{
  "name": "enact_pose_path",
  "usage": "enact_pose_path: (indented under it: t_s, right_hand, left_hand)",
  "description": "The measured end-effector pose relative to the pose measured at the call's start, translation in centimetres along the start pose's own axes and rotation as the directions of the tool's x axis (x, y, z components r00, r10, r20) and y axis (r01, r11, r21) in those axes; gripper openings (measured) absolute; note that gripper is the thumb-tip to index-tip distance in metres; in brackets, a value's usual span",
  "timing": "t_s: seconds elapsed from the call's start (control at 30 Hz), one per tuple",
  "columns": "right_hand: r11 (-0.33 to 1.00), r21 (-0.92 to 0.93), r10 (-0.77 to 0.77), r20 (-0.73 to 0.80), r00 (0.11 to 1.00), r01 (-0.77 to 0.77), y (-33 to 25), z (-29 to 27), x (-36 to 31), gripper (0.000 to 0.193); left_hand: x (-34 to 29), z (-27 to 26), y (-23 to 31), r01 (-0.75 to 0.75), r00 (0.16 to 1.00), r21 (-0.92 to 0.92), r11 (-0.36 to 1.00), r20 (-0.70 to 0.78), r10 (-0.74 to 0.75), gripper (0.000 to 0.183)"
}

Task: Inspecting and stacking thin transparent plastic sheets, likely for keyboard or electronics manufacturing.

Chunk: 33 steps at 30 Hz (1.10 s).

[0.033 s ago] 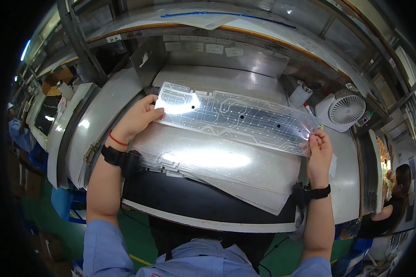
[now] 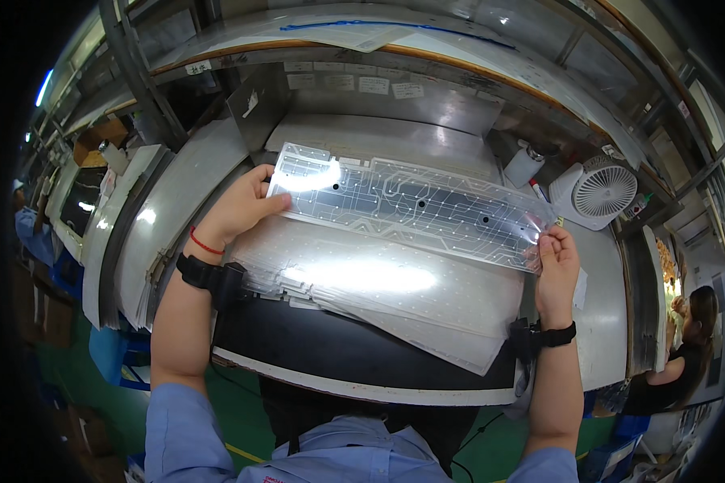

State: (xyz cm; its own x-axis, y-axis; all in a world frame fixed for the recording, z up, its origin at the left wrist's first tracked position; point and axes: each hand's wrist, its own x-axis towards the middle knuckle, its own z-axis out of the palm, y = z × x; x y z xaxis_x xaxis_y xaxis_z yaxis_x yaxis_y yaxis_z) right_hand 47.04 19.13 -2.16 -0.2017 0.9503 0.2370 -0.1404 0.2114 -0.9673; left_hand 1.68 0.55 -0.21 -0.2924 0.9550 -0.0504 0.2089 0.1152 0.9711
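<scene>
Sheet (image 2: 415, 205) spans left hand (image 2: 246, 205) to right hand (image 2: 557, 262), each pinching one end, above the far side of the stack (image 2: 403, 294); bare black mat (image 2: 298, 338) fronts the stack, fan (image 2: 602, 193) standing beyond its right end.

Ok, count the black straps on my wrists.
2: one black strap around the wrist of your left hand, another strap around the wrist of your right hand. Both hands hold the clear sheet; neither strap looks hidden.

We are in a factory workshop, shown by the circuit-patterned sheet (image 2: 435, 205), pile of thin sheets (image 2: 459, 310), long shelf (image 2: 250, 34) and yellow-lined green floor (image 2: 229, 414). We also see co-workers (image 2: 686, 362) at left and right.
</scene>
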Motion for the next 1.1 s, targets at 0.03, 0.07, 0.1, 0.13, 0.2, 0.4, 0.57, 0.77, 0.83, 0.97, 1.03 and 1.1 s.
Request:
enact_pose_path:
  t_s: [0.03,0.07,0.1,0.13,0.2,0.4,0.57,0.77,0.83,0.97,1.03,1.1]
  right_hand:
    - [1.0,-0.002,-0.007,0.0,1.0,0.007,0.1,0.0,0.0,0.015]
    - [1.0,-0.004,-0.014,0.0,1.0,0.014,0.2,-0.1,0.1,0.015]
    - [1.0,-0.007,-0.021,-0.001,1.0,0.021,0.3,-0.1,0.1,0.015]
    - [1.0,-0.01,-0.024,-0.005,1.0,0.024,0.3,-0.3,0.2,0.015]
    - [0.999,-0.017,-0.03,-0.011,0.999,0.03,0.4,-0.5,0.2,0.014]
    - [1.0,-0.014,-0.007,-0.016,1.0,0.007,-0.1,-0.5,0.1,0.014]
    - [1.0,-0.003,-0.012,-0.011,1.0,0.012,-0.1,-0.4,0.1,0.013]
    - [1.0,0.012,-0.021,0.0,1.0,0.021,-0.2,-0.3,0.1,0.013]
    - [1.0,0.02,-0.019,0.008,1.0,0.019,-0.2,-0.3,0.1,0.013]
    - [0.998,0.065,-0.006,0.003,1.0,0.006,-0.1,-0.4,0.1,0.012]
    - [0.995,0.095,-0.018,0.008,1.0,0.017,-0.4,-0.2,0.0,0.012]
    - [0.994,0.104,-0.046,0.026,0.999,0.043,-1.1,-0.1,-0.3,0.013]
  left_hand:
    - [-0.1,0.0,-0.1,-0.019,1.0,0.026,0.999,0.01,0.019,0.035]
    - [-0.1,-0.1,-0.4,-0.039,0.999,0.051,0.998,0.021,0.038,0.035]
    - [-0.1,0.0,-0.5,-0.059,0.998,0.076,0.995,0.033,0.056,0.035]
    - [-0.1,0.0,-0.4,-0.063,0.998,0.063,0.996,0.017,0.062,0.032]
    - [0.0,-0.1,-0.2,-0.072,0.997,0.038,0.997,-0.018,0.072,0.027]
    - [0.9,-1.1,-1.2,0.005,0.992,-0.184,0.983,-0.124,-0.028,0.027]
    - [1.4,-1.8,-2.2,-0.008,0.99,-0.167,0.986,-0.144,-0.017,0.027]
    - [1.2,-1.3,-1.4,0.001,0.989,-0.219,0.976,-0.143,-0.033,0.024]
    - [1.0,-1.0,-0.8,-0.006,0.988,-0.206,0.979,-0.154,-0.026,0.02]
    - [1.1,-1.5,-1.6,-0.103,0.98,-0.213,0.972,-0.189,0.062,0.015]
    - [1.1,-2.2,-1.9,-0.165,0.974,-0.253,0.953,-0.193,0.117,0.014]
    - [0.9,-2.5,-1.6,-0.212,0.969,-0.301,0.93,-0.186,0.161,0.014]
